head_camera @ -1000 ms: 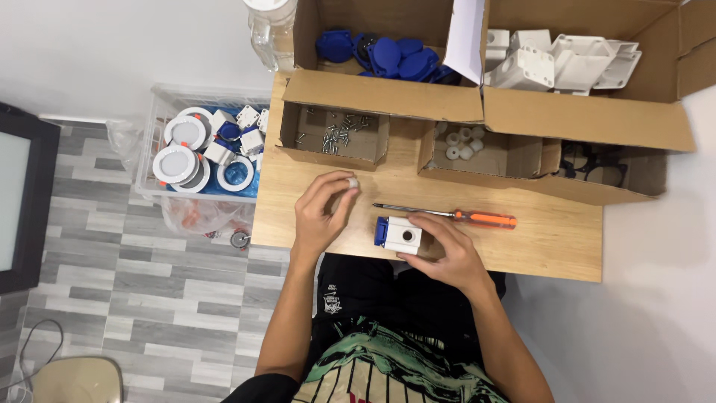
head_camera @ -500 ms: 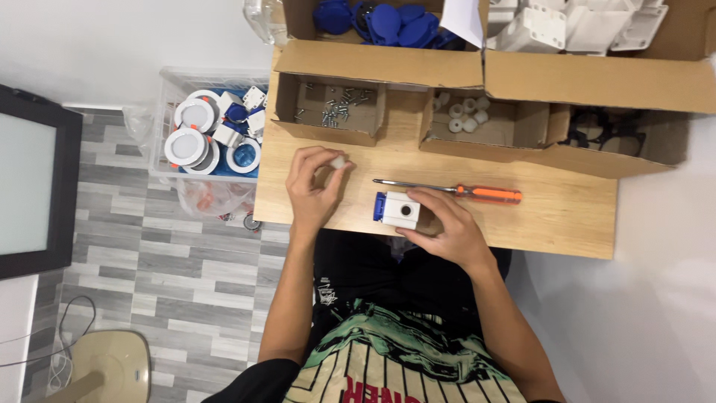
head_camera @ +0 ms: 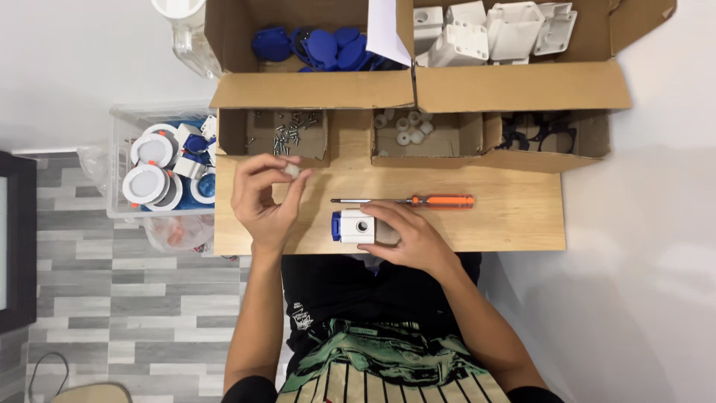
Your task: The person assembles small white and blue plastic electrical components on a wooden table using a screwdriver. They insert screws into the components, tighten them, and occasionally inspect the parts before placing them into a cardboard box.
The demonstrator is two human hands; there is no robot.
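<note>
On the wooden table [head_camera: 507,216], just in front of your body, your right hand [head_camera: 410,239] lies curled around the near and right sides of a white block with a blue end [head_camera: 353,226]; the fingers are closed onto it and it sits flat on the wood, its round hole facing up. Your left hand [head_camera: 265,198] is raised a little to the left of that block, the thumb and fingertips pinched together on a small white part [head_camera: 293,171]. That part is too small for you to tell its shape, though it looks like a short round piece.

Just beyond your right hand an orange-handled screwdriver [head_camera: 418,201] lies flat, its shaft pointing left, near the block but apart from it.

Farther out, along the back edge of the table, you have three low cardboard trays: the screw tray [head_camera: 287,133] directly beyond your left hand, the tray of small white rings [head_camera: 406,130] in the middle, and the tray of black rings [head_camera: 541,134] on the right. Behind them stands a large open cardboard box [head_camera: 313,89] holding blue discs [head_camera: 321,46] on the left and white moulded housings [head_camera: 492,30] on the right.

Off the table's left edge, a clear plastic bin [head_camera: 119,164] holds round white fittings [head_camera: 149,175].
</note>
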